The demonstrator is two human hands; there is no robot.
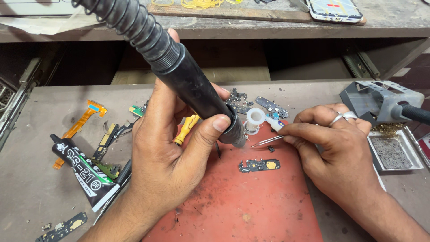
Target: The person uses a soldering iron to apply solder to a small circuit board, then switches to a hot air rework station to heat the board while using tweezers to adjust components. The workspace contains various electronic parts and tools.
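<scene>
My left hand [172, 152] grips a black hot-air wand [192, 85] with a ribbed hose, nozzle pointing down over a red work mat [251, 206]. My right hand [331, 143], with a ring on one finger, pinches metal tweezers [267, 142] whose tips sit just under the nozzle. A small dark circuit board [260, 165] with a gold patch lies on the mat below the tweezers. A tiny loose chip [271, 149] rests near the tweezer tips. A small white round pot [255, 117] stands behind the nozzle.
A black glue tube [83, 172], orange flex cables [80, 125], a yellow-handled tool [186, 129] and several small boards lie at left. More dark boards [268, 106] sit behind the mat. A grey iron stand [376, 99] and metal tray [396, 152] stand at right. A phone [333, 10] rests on the shelf.
</scene>
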